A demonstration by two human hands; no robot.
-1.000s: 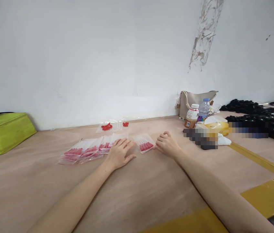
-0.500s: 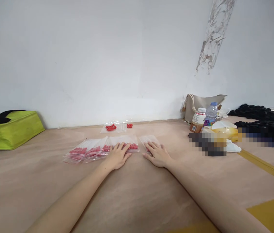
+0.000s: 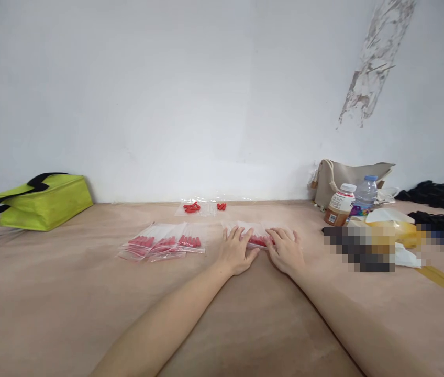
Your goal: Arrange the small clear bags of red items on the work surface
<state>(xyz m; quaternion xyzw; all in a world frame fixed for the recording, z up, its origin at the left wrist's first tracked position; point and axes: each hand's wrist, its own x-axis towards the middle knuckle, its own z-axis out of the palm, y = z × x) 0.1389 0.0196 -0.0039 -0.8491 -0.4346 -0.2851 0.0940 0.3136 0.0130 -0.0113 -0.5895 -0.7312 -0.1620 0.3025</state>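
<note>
Both of my hands lie palm down on clear zip bags of small red pieces. My left hand [image 3: 237, 252], fingers spread, covers part of a zip bag [image 3: 256, 241] whose red pieces show between the hands. To its right, my right hand [image 3: 285, 251] rests with fingers stretched out over the bags there; how they overlap beneath it is hidden. Left of my left hand, apart from it, several overlapping zip bags [image 3: 139, 243] with red pieces lie in a row. Farther back, loose red pieces [image 3: 192, 207] lie on clear plastic, with a smaller red cluster [image 3: 221, 207] beside them.
A lime-green bag [image 3: 49, 201] with a black strap stands at the left by the wall. At the right are a brown drink bottle [image 3: 340, 205], a clear blue-capped bottle [image 3: 365, 195], a beige bag [image 3: 357, 173], and black bundled material [image 3: 437, 196]. Brown paper [image 3: 206, 324] covers the surface.
My left hand has slid right, and a bag has moved with it, away from the left row and against my right hand's bag. The view has turned slightly left.
</note>
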